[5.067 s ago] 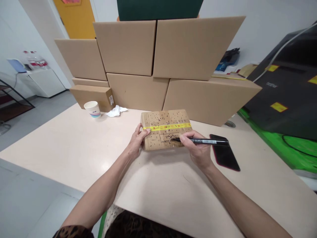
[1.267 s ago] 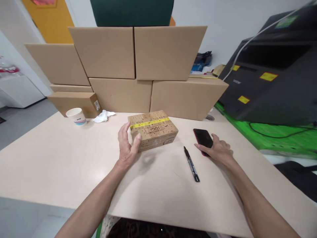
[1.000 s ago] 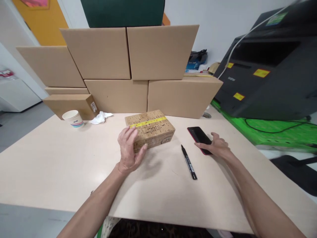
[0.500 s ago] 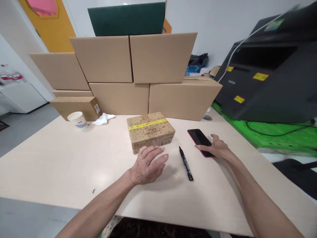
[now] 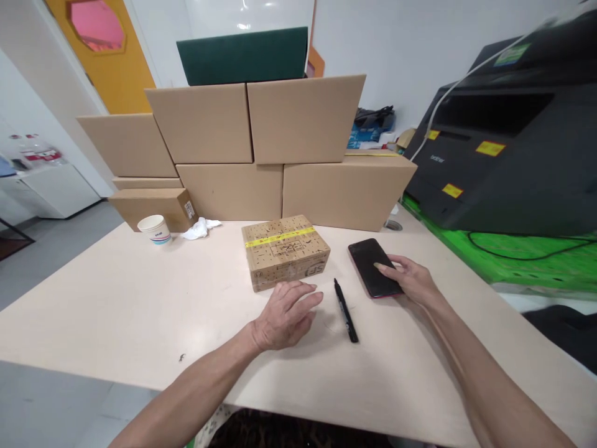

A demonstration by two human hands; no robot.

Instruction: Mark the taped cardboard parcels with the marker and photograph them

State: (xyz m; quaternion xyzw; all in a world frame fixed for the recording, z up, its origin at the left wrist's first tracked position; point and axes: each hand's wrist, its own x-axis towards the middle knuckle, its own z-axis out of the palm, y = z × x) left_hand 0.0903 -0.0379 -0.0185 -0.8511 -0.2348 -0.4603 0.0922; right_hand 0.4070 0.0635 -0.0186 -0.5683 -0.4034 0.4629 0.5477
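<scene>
My right hand grips the lower right edge of a black smartphone with a reddish rim, thumb on top of its dark screen and the other fingers at its side and partly hidden. My left hand hovers over the table with fingers apart and a little bent, holding nothing. Just beyond its fingertips sits a small cardboard box with yellow tape across the top. A black marker pen lies between my two hands, touched by neither.
Stacked brown cartons line the back of the table, topped by a dark green box. At the left are a paper cup and crumpled tissue. A large black printer stands on a green surface at right.
My right hand has closed on the smartphone and tilted or lifted it slightly, so more of its screen shows. The view has tipped up a little. My left hand stays nearly in place.
</scene>
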